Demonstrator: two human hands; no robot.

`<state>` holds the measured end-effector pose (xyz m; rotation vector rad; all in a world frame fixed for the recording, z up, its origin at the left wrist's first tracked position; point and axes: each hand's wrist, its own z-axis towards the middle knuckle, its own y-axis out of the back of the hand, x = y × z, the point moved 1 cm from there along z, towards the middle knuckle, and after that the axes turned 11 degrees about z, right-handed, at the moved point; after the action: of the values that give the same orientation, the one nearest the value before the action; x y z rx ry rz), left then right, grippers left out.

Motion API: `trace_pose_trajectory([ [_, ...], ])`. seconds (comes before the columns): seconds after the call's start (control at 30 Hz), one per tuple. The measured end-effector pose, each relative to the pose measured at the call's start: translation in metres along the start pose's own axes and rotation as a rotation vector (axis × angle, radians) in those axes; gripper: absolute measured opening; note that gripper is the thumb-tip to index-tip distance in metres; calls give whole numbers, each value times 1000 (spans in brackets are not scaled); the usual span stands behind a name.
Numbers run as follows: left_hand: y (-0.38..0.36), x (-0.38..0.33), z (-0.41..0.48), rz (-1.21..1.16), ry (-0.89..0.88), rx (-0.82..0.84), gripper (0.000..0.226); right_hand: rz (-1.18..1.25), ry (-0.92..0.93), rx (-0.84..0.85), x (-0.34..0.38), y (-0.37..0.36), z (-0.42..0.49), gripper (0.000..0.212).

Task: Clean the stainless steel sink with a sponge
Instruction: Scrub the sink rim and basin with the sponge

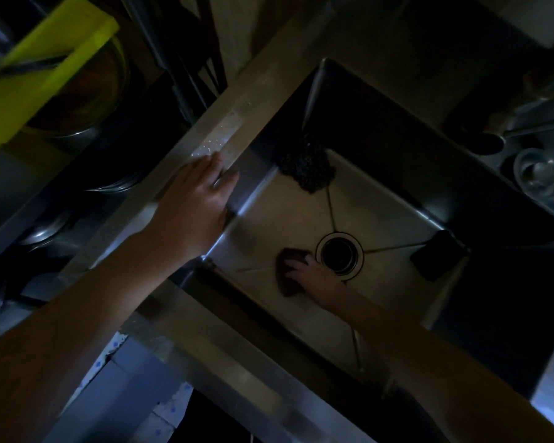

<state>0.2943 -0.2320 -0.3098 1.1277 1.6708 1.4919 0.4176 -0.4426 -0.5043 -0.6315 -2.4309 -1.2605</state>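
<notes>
A: What's around the sink (381, 219)?

B: Lots, & it's v. dark. A yellow-green board (45, 59) sits at the top-left corner of the view, over metal bowls (87, 100) on a lower level beside the counter (237, 119). On the far side a clear glass (541, 177) stands near a long metal utensil (538, 126); can't tell what kind.

A: Anything in the basin itself?

B: Yes. A dark, rough scrubber (306, 169) is bunched in one corner, against the wall. A dark block (437, 259) sits at another corner, well apart from the hands. Neither is in the wiped patch. The drain (339, 254) is in the middle, open & black.

A: Hands?

B: The left hand (195, 199) lies on the counter at the basin's edge, fingers fairly straight, thumb side over the lip, holding nothing. The right hand (314, 276) is down on the basin floor w/ fingers bent over the sponge (283, 273), pressing it flat.

A: Where exactly is the sponge?

B: On the floor, just beside the drain ring, towards the left-hand side.

A: And how does the sink look?

B: Square, deep, grey steel, w/ crease lines running from the drain to the corners. The floor catches dull light; the walls are mostly in shadow. Small bright drops speckle the counter near the left fingertips.
</notes>
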Motion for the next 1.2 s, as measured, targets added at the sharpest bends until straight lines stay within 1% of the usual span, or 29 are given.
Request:
trace_pose_trajectory([
  [0.1, -1, 0, 1, 2, 5, 10, 57, -89, -32, 78, -33, 8, -27, 38],
  [0.2, -3, 0, 1, 7, 5, 26, 59, -140, -41, 101, -44, 13, -39, 39],
  [0.33, -2, -1, 1, 9, 4, 18, 56, -188, -20, 71, -16, 4, -33, 39],
  [0.4, -2, -1, 2, 7, 0, 21, 55, -198, 59, 48, 4, -3, -26, 39],
  [0.5, -1, -1, 1, 2, -7, 23, 57, -199, 166, 60, 31, -8, -8, 38],
  [0.6, -1, -1, 0, -30, -4, 16, 55, -218, 162, 37, 46, -2, 14, 39],
  [0.77, -1, -1, 0, -21, -2, -4, 47, -161, 5, -69, 30, 26, 44, 37],
  [0.87, -3, -1, 0, -4, 5, -5, 46, -25, -163, -164, 6, 39, 47, 43],
  [0.93, -3, 0, 1, -2, 10, -9, 48, 75, -306, -233, -13, 46, 40, 48],
  [1.03, -2, 0, 1, 12, 0, 2, 52, 205, -474, -309, -46, 52, 20, 48],
  [1.13, -2, 0, 2, 19, -9, 20, 55, 211, -579, -275, -75, 53, -5, 48],
  [1.2, -2, 1, 2, 24, -12, 31, 56, 358, -632, -353, -91, 51, -21, 44],
])
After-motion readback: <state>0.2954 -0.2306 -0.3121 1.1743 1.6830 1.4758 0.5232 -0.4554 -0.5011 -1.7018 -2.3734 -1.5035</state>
